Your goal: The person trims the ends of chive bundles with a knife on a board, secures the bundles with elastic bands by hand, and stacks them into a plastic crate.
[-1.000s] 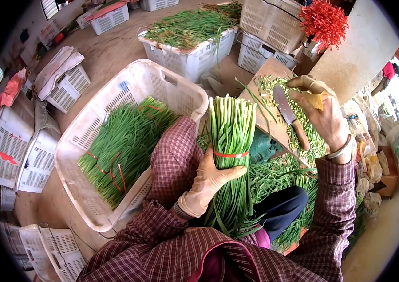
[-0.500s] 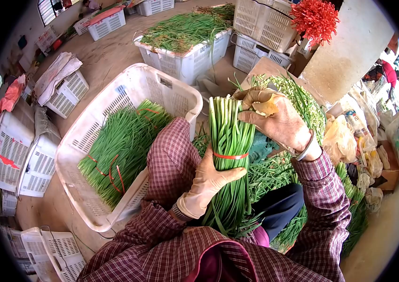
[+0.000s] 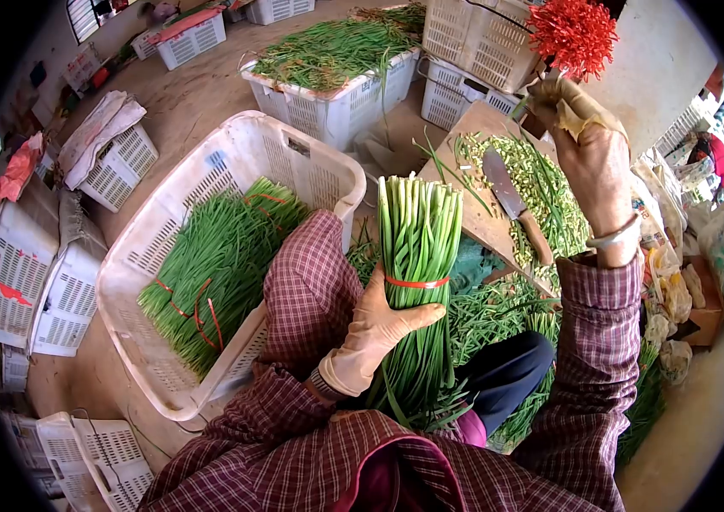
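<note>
My left hand [image 3: 370,333], in a pale glove, is wrapped round an upright bunch of green stalks [image 3: 421,230]. A red band [image 3: 417,282] circles the bunch just above my thumb, and its pale cut ends point up. My right hand [image 3: 588,141], in a torn glove, is raised just below a cluster of red bands [image 3: 572,38]; its fingers are bent, and whether they hold anything I cannot make out. A knife [image 3: 517,205] with a wooden handle lies on a board [image 3: 485,128] among chopped pale ends.
At the left, a white crate [image 3: 127,320] contains banded green bunches [image 3: 217,273]. Beyond it stands another crate [image 3: 328,119] heaped with greens. Loose greens [image 3: 498,320] lie below the board. Plastic bags [image 3: 677,290] are piled at the right.
My right hand has left the top of the bunch and moved up and right towards the red cluster, uncovering the knife and board. My left hand still grips the bunch in nearly the same place.
</note>
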`<state>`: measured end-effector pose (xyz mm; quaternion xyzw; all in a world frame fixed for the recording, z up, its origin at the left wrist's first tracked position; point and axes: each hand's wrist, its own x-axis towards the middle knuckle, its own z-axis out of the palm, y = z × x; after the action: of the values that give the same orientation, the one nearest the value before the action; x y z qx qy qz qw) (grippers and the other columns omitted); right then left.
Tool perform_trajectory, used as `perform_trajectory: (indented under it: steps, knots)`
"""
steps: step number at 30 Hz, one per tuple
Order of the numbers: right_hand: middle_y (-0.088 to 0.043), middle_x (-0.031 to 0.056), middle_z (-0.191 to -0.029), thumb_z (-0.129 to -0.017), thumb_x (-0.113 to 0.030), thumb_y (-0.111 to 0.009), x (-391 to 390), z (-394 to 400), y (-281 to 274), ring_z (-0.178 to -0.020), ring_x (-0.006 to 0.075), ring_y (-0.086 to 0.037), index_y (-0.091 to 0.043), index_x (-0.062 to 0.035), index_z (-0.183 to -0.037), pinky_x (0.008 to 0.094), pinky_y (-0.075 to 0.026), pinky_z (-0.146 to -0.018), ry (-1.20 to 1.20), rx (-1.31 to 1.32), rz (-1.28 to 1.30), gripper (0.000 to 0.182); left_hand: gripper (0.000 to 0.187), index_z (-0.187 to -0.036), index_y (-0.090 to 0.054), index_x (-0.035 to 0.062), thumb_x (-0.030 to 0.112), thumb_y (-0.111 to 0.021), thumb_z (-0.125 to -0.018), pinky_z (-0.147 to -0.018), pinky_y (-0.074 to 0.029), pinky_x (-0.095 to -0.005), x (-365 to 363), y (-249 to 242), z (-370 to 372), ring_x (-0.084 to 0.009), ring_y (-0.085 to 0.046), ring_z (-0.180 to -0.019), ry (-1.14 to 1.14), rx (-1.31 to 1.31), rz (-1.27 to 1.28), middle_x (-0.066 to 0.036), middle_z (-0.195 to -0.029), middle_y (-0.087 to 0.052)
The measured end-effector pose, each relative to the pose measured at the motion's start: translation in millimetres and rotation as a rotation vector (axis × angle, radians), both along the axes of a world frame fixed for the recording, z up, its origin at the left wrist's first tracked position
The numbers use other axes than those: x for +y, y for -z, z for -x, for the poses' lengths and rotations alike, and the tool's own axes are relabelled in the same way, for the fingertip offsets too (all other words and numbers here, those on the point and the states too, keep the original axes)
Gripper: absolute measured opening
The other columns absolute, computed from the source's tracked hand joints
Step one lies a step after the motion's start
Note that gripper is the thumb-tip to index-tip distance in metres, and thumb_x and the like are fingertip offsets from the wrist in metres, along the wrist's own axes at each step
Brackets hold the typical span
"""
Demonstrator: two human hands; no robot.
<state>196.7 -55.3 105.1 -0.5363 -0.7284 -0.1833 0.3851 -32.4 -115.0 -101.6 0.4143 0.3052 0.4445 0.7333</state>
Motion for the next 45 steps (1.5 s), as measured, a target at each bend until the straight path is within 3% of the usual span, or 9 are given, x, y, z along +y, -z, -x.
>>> perform_trajectory:
  steps: [4,6,9,10,24,28,29,43,45]
  knots:
    - [-0.075,0.0047,-0.090,-0.087,-0.009,-0.069,-33.4,28.4,9.8,-0.082,0.0187,-0.071,-0.072,-0.0071,-0.096,0.0349,-0.055,-0.076,-0.166,-0.168,0.192,0.009,0.087,-0.139,-0.041,0.0047,0.010,-0.091,-0.069,-0.092,-0.055,-0.0335,2.3,5.2,-1.0,-0.0196,-0.061,-0.109,-0.003,0.057,-0.060,-0.009,-0.122,-0.061]
    - [-0.074,0.0076,-0.089,-0.081,-0.006,-0.071,-35.4,45.4,30.5,-0.081,0.0239,-0.070,-0.072,-0.0053,-0.091,0.0375,-0.052,-0.078,-0.329,0.117,0.318,0.010,0.089,-0.140,-0.040,0.0043,0.011,-0.092,-0.068,-0.092,-0.055,-0.0341,0.1,3.2,-1.8,-0.0200,-0.061,-0.108,-0.011,0.049,-0.075,-0.008,-0.123,-0.061]
    - [-0.069,0.0113,-0.084,-0.079,-0.010,-0.070,-30.8,64.1,42.3,-0.079,0.0328,-0.065,-0.069,-0.0066,-0.088,0.0392,-0.051,-0.082,-0.484,-0.069,0.171,0.010,0.091,-0.141,-0.040,0.0041,0.013,-0.093,-0.067,-0.094,-0.053,-0.0345,-2.1,-1.4,-1.7,-0.0196,-0.060,-0.110,0.020,0.047,0.003,-0.008,-0.123,-0.061]
    - [-0.067,0.0082,-0.092,-0.082,-0.018,-0.069,-31.5,64.9,46.7,-0.094,0.0291,-0.063,-0.068,-0.0114,-0.093,0.0416,-0.046,-0.093,-0.436,-0.215,0.210,0.013,0.091,-0.141,-0.040,0.0041,0.013,-0.093,-0.067,-0.094,-0.053,-0.0345,-2.7,1.0,-2.4,-0.0196,-0.060,-0.110,0.015,0.047,0.005,-0.008,-0.123,-0.061]
    - [-0.067,-0.0012,-0.120,-0.066,-0.021,-0.073,-31.4,70.0,47.4,-0.119,0.0203,-0.056,-0.074,-0.0191,-0.103,0.0479,-0.034,-0.111,-0.407,-0.591,0.341,0.037,0.104,-0.147,-0.035,0.0082,0.023,-0.095,-0.064,-0.099,-0.048,-0.0360,-6.8,-10.6,-4.7,-0.0205,-0.057,-0.116,-0.006,0.294,-0.151,-0.008,-0.125,-0.061]
    - [-0.060,0.0017,-0.130,-0.088,-0.017,-0.060,-26.2,62.7,52.6,-0.118,0.0233,-0.057,-0.061,-0.0193,-0.127,0.0421,-0.033,-0.114,-0.410,-0.517,0.575,0.039,0.104,-0.148,-0.034,0.0099,0.023,-0.095,-0.064,-0.100,-0.047,-0.0359,-8.4,-4.9,-8.7,-0.0200,-0.057,-0.117,-0.024,0.306,-0.241,-0.008,-0.126,-0.061]
    - [-0.058,0.0043,-0.132,-0.097,-0.015,-0.052,-23.5,61.4,56.1,-0.118,0.0244,-0.056,-0.055,-0.0157,-0.132,0.0394,-0.035,-0.113,-0.435,-0.488,0.544,0.035,0.104,-0.148,-0.034,0.0099,0.023,-0.095,-0.064,-0.100,-0.047,-0.0359,-8.1,-2.8,-9.7,-0.0200,-0.057,-0.117,-0.023,0.305,-0.241,-0.008,-0.126,-0.061]
    - [-0.060,0.0044,-0.103,-0.080,-0.027,-0.063,-23.6,62.0,70.7,-0.101,0.0268,-0.060,-0.061,-0.0207,-0.103,0.0430,-0.049,-0.089,-0.298,-0.767,0.245,0.024,0.115,-0.154,-0.026,0.0087,0.016,-0.096,-0.063,-0.107,-0.042,-0.0340,-7.4,-17.8,-7.9,-0.0186,-0.049,-0.127,0.172,0.049,-0.039,-0.006,-0.135,-0.053]
    - [-0.059,0.0037,-0.095,-0.081,-0.023,-0.065,-29.4,70.4,54.6,-0.089,0.0269,-0.061,-0.062,-0.0212,-0.100,0.0402,-0.051,-0.068,-0.243,-0.785,0.276,0.019,0.116,-0.155,-0.025,0.0090,0.015,-0.096,-0.063,-0.108,-0.042,-0.0337,-8.0,-13.4,-9.8,-0.0182,-0.048,-0.128,0.182,0.020,-0.020,-0.006,-0.136,-0.052]
